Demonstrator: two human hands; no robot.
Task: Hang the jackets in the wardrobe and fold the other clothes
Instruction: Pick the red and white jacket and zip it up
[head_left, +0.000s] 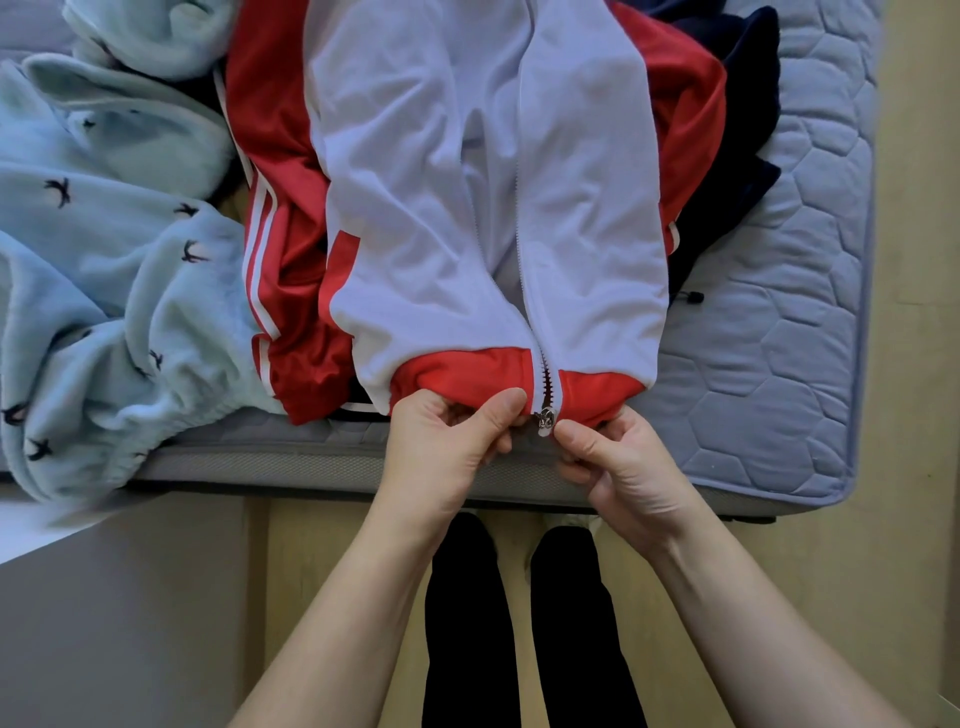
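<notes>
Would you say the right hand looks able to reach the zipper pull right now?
Probably yes: the right hand pinches the jacket right beside the zipper pull, with nothing between.

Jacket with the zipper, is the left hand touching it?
Touching. The head view shows the left hand pinching the jacket at its red hem, thumb on top of the fabric, just left of the zipper.

Mattress (769, 364) — jacket (467, 182), blanket (104, 260)

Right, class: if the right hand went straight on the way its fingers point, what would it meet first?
Probably the zip pull at the jacket's hem, right beside the right hand; the left hand lies just beyond it.
</notes>
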